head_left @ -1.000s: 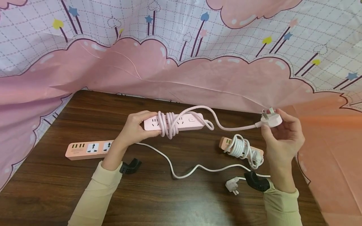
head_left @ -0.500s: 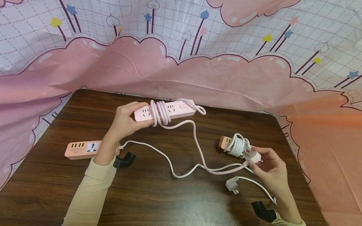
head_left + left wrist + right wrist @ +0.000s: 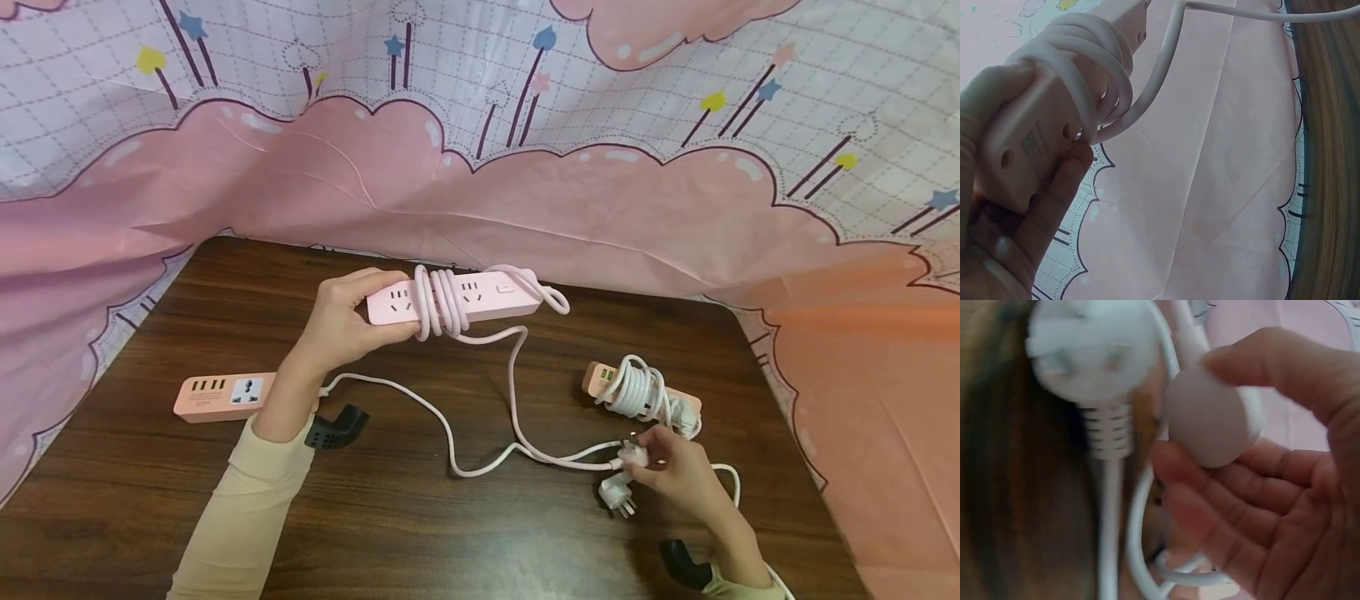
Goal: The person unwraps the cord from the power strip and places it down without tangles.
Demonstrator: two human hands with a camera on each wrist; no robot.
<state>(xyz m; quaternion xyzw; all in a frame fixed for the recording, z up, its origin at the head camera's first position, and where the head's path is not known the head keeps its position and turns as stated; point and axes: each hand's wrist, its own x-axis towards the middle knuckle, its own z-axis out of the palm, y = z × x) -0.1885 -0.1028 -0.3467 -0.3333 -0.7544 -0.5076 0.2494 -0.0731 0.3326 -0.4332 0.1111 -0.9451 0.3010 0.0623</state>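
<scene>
My left hand (image 3: 348, 321) grips the left end of a pink power strip (image 3: 491, 293), held up over the back of the table. Several turns of its pink cord (image 3: 442, 304) circle the strip's middle, and the left wrist view shows the strip's underside (image 3: 1029, 137) with screw holes. The free cord drops and runs right to its plug (image 3: 633, 454). Between thumb and fingers my right hand (image 3: 678, 475) pinches this plug, its rounded back (image 3: 1207, 419) showing in the right wrist view. Just below it on the table lies a second, white plug (image 3: 617, 493).
An orange power strip (image 3: 217, 396) lies at left, partly behind my left forearm. Its white cord (image 3: 480, 473) snakes across the table (image 3: 420, 533). Another orange strip (image 3: 600, 379), wrapped in white cord, lies at right. A patterned cloth (image 3: 525, 208) hangs behind the table.
My right hand has brought the pink strip's plug down and left, from the upper right to beside the white plug. My left hand has raised the strip slightly; a cord length now hangs below it.
</scene>
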